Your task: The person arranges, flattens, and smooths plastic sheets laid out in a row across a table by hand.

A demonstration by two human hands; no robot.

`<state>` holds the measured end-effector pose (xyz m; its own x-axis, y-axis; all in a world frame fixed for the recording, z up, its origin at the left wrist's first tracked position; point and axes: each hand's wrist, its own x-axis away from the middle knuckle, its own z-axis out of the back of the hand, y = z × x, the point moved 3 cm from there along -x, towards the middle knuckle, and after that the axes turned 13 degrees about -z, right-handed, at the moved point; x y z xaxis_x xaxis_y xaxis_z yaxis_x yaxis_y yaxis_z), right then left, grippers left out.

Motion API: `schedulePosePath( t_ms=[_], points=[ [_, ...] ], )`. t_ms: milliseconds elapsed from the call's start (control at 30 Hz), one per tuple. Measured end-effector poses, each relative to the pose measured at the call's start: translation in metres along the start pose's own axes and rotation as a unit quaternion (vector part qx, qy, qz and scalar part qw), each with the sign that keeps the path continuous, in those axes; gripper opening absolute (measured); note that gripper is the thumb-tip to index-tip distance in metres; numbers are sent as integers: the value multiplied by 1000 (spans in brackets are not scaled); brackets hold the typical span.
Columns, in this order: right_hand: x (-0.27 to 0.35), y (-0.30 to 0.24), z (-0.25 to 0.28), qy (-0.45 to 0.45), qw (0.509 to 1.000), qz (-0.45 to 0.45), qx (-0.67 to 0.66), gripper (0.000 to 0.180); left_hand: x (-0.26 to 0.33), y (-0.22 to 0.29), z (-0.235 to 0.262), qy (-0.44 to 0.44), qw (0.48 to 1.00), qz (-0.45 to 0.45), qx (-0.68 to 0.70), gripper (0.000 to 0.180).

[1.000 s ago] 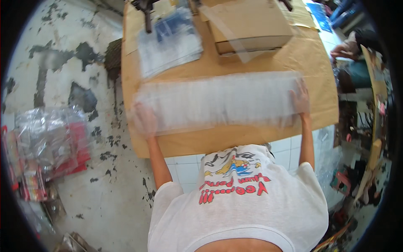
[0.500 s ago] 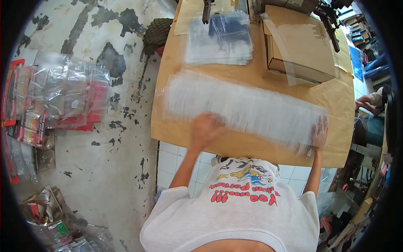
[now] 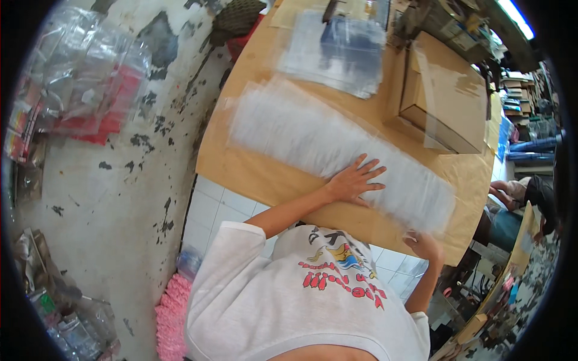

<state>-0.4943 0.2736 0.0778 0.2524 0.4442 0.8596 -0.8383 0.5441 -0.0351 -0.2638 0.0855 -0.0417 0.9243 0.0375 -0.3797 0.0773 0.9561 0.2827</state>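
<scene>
A long row of overlapping clear plastic bags point(image 3: 301, 129) is fanned out across the brown-paper-covered table point(image 3: 265, 174), slanting from far left to near right. My left hand point(image 3: 355, 182) lies on the near side of this row, its fingers spread wide over the plastic. At the near right end of the row, my right hand point(image 3: 425, 245) has its fingers curled together by the bags' lower edge. Whatever those fingers may hold is too small and blurred to make out. Farther back lies a stack of larger clear plastic sleeves point(image 3: 337, 54).
A taped cardboard box point(image 3: 448, 90) stands at the far right of the table. Plastic packages point(image 3: 84, 84) hang against the stained wall at left. Pink fluffy material point(image 3: 171, 319) shows below. Another person's hand point(image 3: 506, 194) is visible beyond the table's right side.
My left hand has moved right along the row and now lies spread on it. My right hand has drawn off the bags' right end toward me and curled. The view has tilted.
</scene>
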Motion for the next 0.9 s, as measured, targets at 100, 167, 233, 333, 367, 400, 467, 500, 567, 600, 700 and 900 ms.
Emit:
schedulePosePath(
  t_ms=[100, 167, 233, 333, 367, 400, 467, 500, 567, 600, 700, 900],
  points=[
    [-1, -136, 49, 121, 972, 183, -84, 35, 4, 0, 5, 2, 1000, 2, -8, 80],
    [-51, -230, 71, 203, 905, 302, -221, 38, 10, -4, 0, -1, 1000, 14, -19, 84],
    [-112, -300, 84, 344, 868, 326, -148, 50, 13, -8, -19, 102, 989, 10, 107, 89],
    [-206, -344, 83, 437, 858, 252, -98, 59, 1, 0, -15, 51, 998, -23, 32, 81],
    [-213, -361, 87, 477, 834, 265, -78, 61, 8, 2, -9, 52, 998, -22, 26, 81],
    [-218, -371, 90, 518, 808, 275, -59, 62, 22, 3, -2, 73, 997, 12, 18, 82],
    [-208, -399, 93, 490, 829, 266, -54, 60, 64, -8, 25, 95, 993, 65, 2, 84],
    [-201, -409, 95, 464, 850, 243, -52, 59, 89, -16, 46, 68, 990, 125, -19, 86],
    [-194, -421, 100, 418, 865, 269, -68, 57, 113, -32, 73, 41, 982, 181, -34, 88],
    [-190, -425, 99, 372, 877, 293, -84, 55, 118, -42, 82, 32, 981, 189, -28, 90],
    [-156, -442, 80, 282, 883, 376, 15, 52, 120, -57, 71, 9, 985, 171, -23, 94],
    [-169, -370, 77, 349, 865, 350, -86, 51, 96, -57, 75, 24, 994, 100, 25, 89]
  ],
)
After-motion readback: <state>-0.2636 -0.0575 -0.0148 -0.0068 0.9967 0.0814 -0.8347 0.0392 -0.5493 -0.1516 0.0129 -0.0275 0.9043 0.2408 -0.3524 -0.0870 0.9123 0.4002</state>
